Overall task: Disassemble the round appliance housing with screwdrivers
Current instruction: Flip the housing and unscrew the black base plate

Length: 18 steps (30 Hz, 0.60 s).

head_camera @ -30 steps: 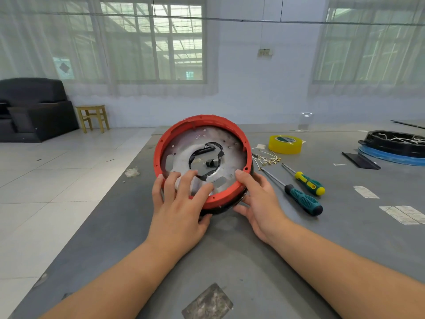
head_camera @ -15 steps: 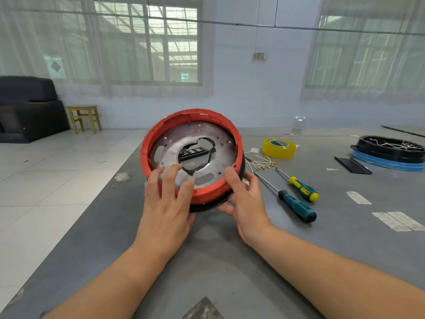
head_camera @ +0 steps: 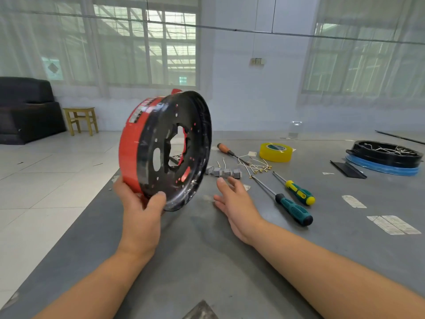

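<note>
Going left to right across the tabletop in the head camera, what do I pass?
Red round housing held in the left hand → right hand → teal screwdriver → tape strips.

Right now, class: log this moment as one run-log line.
left hand: grips housing, raised on edge | right hand: open, empty, above table | screwdrivers: untouched on table

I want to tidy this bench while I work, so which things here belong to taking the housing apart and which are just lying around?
In use:
red and black round housing, held by the left hand
three screwdrivers: teal-handled, yellow and green, orange-handled
removed grey connectors and wires

Lying about:
yellow tape roll
black and blue round part
black strip
</note>
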Available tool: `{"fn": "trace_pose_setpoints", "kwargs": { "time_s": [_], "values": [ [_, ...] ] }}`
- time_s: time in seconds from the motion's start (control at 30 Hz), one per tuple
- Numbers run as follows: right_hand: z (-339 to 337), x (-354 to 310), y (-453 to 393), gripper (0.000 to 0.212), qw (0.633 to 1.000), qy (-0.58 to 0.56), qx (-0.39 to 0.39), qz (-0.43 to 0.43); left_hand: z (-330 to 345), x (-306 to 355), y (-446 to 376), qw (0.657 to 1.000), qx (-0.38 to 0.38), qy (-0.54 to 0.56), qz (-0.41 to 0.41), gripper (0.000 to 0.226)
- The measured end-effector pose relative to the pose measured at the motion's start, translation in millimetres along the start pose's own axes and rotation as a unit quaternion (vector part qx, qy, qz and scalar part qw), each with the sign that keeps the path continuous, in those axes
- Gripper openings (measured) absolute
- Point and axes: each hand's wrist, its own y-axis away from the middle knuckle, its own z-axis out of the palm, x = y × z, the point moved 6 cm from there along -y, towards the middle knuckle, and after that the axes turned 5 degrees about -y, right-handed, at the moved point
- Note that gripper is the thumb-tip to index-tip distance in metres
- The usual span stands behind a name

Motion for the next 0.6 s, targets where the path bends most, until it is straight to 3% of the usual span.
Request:
{"fn": "trace_pose_setpoints", "kwargs": {
  "time_s": [0.1,0.2,0.33,0.6],
  "values": [
    [1.0,0.4,-1.3,0.073,0.998,-0.043,-0.025,0.028,0.0,-13.0,-0.7,0.985,0.034,0.133,-0.104,0.047],
    [3.7,-1.5,0.5,0.058,0.99,-0.095,-0.082,0.062,1.0,-21.5,2.3,0.955,0.053,0.208,-0.202,0.05],
    [6.6,-2.3,1.6,0.03,0.989,-0.072,-0.118,0.057,3.1,-27.2,3.7,0.938,0.026,0.228,-0.261,0.03],
    [1.4,-3.1,2.0,0.036,0.994,-0.056,-0.092,0.012,13.3,-25.2,8.1,0.931,-0.016,0.192,-0.311,0.041]
  ]
}}
